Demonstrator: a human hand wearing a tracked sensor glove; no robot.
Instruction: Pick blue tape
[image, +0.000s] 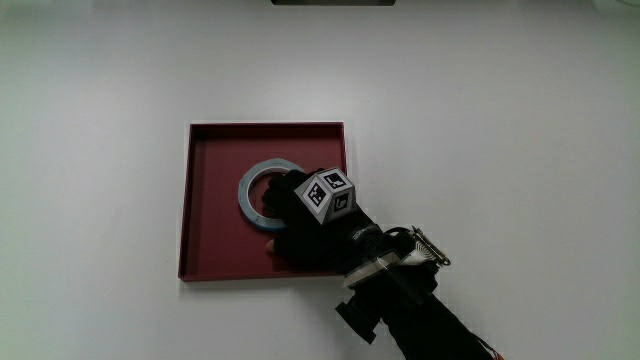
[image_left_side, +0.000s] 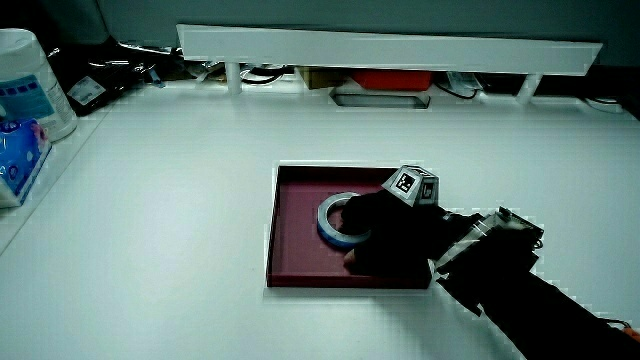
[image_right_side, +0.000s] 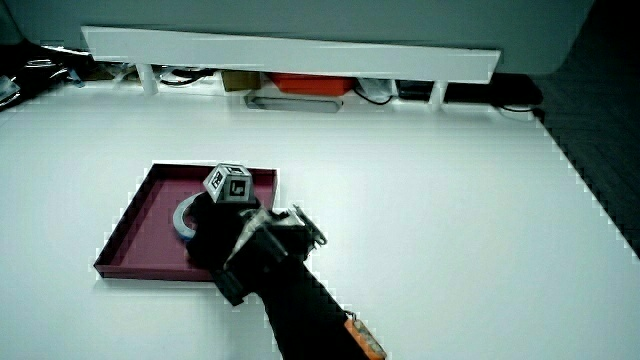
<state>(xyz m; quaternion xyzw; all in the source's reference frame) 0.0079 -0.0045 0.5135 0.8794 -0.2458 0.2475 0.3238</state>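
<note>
The blue tape (image: 250, 185) is a pale blue ring lying flat in a dark red tray (image: 210, 250) on the white table. The gloved hand (image: 305, 235) rests low over the part of the ring nearest the person and hides it. Its patterned cube (image: 327, 192) faces up, and the forearm runs back toward the person across the tray's near rim. In both side views the hand (image_left_side: 395, 240) (image_right_side: 215, 240) sits on the tape (image_left_side: 330, 215) (image_right_side: 183, 218) inside the tray (image_left_side: 295, 240) (image_right_side: 140, 240).
A low white partition (image_left_side: 390, 45) (image_right_side: 290, 50) runs along the table's edge farthest from the person, with a red box (image_left_side: 392, 78) and cables under it. A white canister (image_left_side: 25, 85) and a blue packet (image_left_side: 18, 155) stand at the table's side edge.
</note>
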